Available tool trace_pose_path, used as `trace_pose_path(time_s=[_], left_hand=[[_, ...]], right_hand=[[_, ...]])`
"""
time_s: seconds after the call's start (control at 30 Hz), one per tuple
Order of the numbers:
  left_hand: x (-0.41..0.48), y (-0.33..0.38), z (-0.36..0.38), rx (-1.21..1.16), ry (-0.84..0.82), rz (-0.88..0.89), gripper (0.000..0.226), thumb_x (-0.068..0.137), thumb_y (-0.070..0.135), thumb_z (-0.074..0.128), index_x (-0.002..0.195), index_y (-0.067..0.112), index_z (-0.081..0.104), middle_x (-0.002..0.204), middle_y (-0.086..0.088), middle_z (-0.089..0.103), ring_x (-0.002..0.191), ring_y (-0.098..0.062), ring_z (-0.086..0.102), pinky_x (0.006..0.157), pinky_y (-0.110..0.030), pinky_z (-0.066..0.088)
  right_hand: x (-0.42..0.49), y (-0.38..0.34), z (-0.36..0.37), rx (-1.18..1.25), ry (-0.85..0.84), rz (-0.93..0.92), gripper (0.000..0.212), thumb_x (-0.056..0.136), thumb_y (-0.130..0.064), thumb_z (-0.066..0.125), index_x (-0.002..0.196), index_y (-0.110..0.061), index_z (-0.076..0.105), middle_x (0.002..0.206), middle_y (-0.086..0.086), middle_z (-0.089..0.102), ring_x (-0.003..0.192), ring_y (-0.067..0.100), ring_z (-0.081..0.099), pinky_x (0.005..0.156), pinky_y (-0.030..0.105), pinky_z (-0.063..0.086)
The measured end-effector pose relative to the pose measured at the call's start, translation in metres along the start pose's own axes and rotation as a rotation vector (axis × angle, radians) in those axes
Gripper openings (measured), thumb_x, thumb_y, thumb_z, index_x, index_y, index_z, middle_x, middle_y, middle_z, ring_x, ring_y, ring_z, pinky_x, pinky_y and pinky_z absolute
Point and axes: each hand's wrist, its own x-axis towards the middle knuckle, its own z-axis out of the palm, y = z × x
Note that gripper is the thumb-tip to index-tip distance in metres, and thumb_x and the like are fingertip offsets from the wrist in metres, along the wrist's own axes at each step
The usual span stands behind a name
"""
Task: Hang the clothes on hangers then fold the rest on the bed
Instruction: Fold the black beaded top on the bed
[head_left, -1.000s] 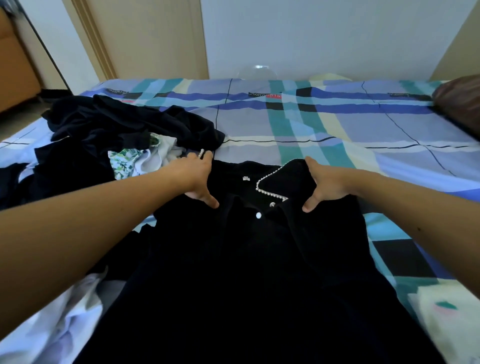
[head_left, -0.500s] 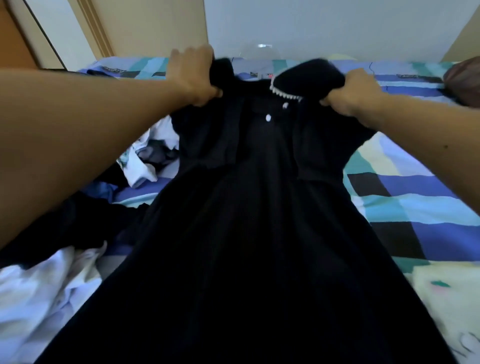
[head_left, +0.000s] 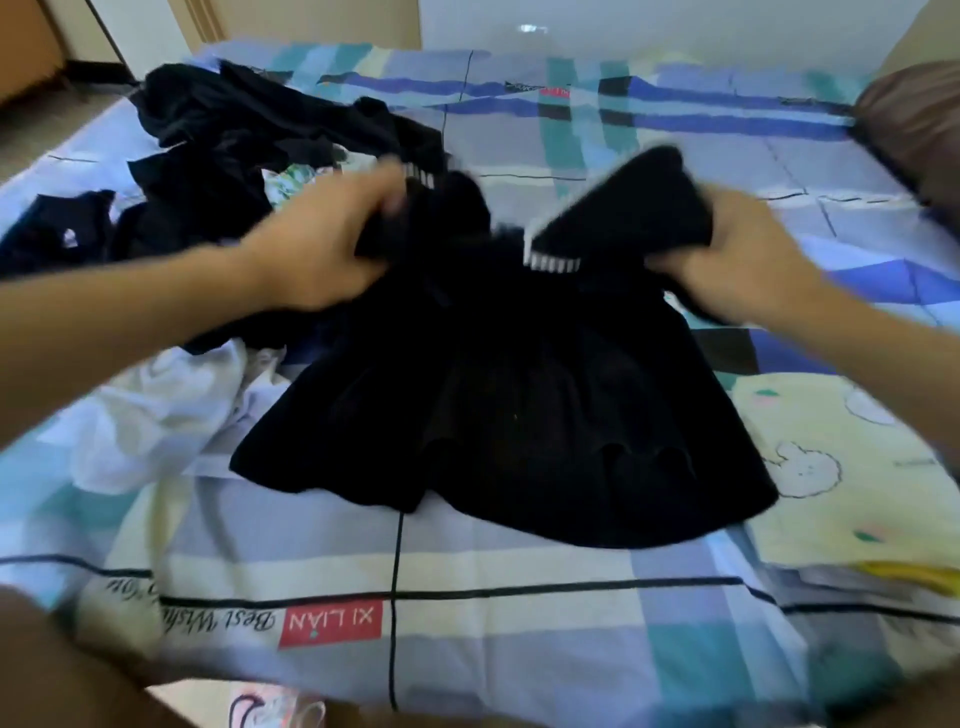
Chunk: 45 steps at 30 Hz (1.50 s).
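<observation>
The bed sheet bears a red label reading "XI LIAN", upside down from here, on the near side of the black dress, with script starting "Best Wish" beside it, the rest too blurred to read.

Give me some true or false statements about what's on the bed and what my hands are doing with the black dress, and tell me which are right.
1. The left hand and right hand both grip the black dress at its top. True.
2. The black dress is on a hanger. False: no hanger is in view.
3. A pile of dark clothes lies on the checked sheet, to the left of the dress. True.
4. The skirt of the dress hangs clear of the sheet. False: it lies spread on it.
</observation>
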Motion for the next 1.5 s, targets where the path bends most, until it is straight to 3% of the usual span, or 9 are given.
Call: trace_pose_path(time_s=[0.2,0.37,0.47,0.63,0.77,0.87,1.0,1.23,1.5], left_hand=[[-0.103,0.006,0.037,0.078,-0.566,-0.117,0.063,0.066,0.028,0.078,0.108,0.031,0.032,0.081,0.008,0.055,0.074,-0.014,0.054,0.066,-0.037,0.046],[-0.087,0.026,0.008,-0.467,-0.607,-0.435,0.037,0.079,0.034,0.069,0.105,0.009,0.062,0.095,-0.004,0.065,0.077,-0.003,0.061,0.072,-0.016,0.048],[-0.076,0.041,-0.003,-0.370,-0.964,-0.591,0.077,0.080,0.076,0.044,0.102,0.009,0.076,0.110,-0.004,0.067,0.097,-0.014,0.058,0.100,-0.021,0.038],[-0.077,0.018,0.019,-0.097,-0.646,-0.506,0.068,0.096,0.068,0.032,0.075,0.017,0.071,0.068,0.009,0.067,0.070,-0.006,0.062,0.078,-0.026,0.045],[-0.054,-0.006,0.029,-0.139,-0.183,-0.378,0.049,0.091,0.056,0.059,0.132,0.029,0.053,0.077,0.006,0.068,0.068,-0.006,0.061,0.068,-0.029,0.049],[-0.029,-0.016,0.037,0.038,-0.245,-0.370,0.066,0.089,0.058,0.064,0.147,0.048,0.034,0.077,0.012,0.066,0.077,-0.010,0.063,0.071,-0.031,0.051],[0.010,-0.036,0.029,0.276,-0.253,-0.406,0.013,0.089,0.041,0.061,0.085,0.029,0.065,0.086,0.003,0.065,0.088,-0.027,0.065,0.075,-0.041,0.054],[0.015,-0.085,-0.031,0.930,-0.399,-0.628,0.030,0.092,0.025,0.051,0.119,0.018,0.064,0.127,-0.016,0.048,0.120,-0.039,0.043,0.098,-0.048,0.040],[0.038,-0.049,0.058,-0.155,-0.178,-0.824,0.067,0.093,0.052,0.063,0.137,0.002,0.053,0.127,-0.017,0.064,0.121,-0.036,0.059,0.090,-0.039,0.048]], right_hand=[[-0.081,0.036,0.008,-0.563,-1.055,0.126,0.027,0.071,-0.034,0.084,0.077,-0.031,0.058,0.076,-0.004,0.062,0.068,0.015,0.058,0.070,0.034,0.049],[-0.068,0.035,-0.002,-0.220,-0.476,0.170,0.022,0.087,-0.024,0.077,0.072,-0.022,0.061,0.063,-0.007,0.059,0.059,0.010,0.052,0.062,0.025,0.041],[-0.062,0.052,0.017,-0.147,-0.184,0.276,0.026,0.088,-0.036,0.076,0.101,-0.021,0.059,0.096,0.005,0.061,0.082,0.019,0.057,0.074,0.033,0.045],[-0.064,0.059,0.042,-0.285,-0.416,0.359,0.067,0.086,-0.051,0.074,0.140,-0.026,0.044,0.140,0.010,0.037,0.099,0.025,0.054,0.087,0.032,0.042],[-0.053,0.056,0.046,-0.241,-0.343,0.388,0.061,0.088,-0.049,0.072,0.137,-0.025,0.044,0.138,0.011,0.038,0.093,0.023,0.055,0.082,0.030,0.040],[-0.048,0.057,0.048,-0.243,-0.366,0.405,0.056,0.089,-0.049,0.072,0.133,-0.026,0.045,0.127,0.008,0.044,0.091,0.021,0.057,0.079,0.032,0.043],[-0.041,0.059,0.051,-0.256,-0.381,0.423,0.053,0.088,-0.049,0.071,0.130,-0.027,0.046,0.126,0.007,0.045,0.099,0.022,0.057,0.087,0.034,0.046],[-0.030,0.059,0.050,-0.134,-0.198,0.500,0.075,0.087,-0.042,0.077,0.146,-0.020,0.036,0.146,0.015,0.042,0.126,0.034,0.052,0.097,0.040,0.043],[0.014,0.077,0.052,0.538,-0.004,0.784,0.087,0.083,-0.050,0.078,0.151,-0.012,0.038,0.135,0.009,0.061,0.113,0.030,0.065,0.091,0.039,0.053]])
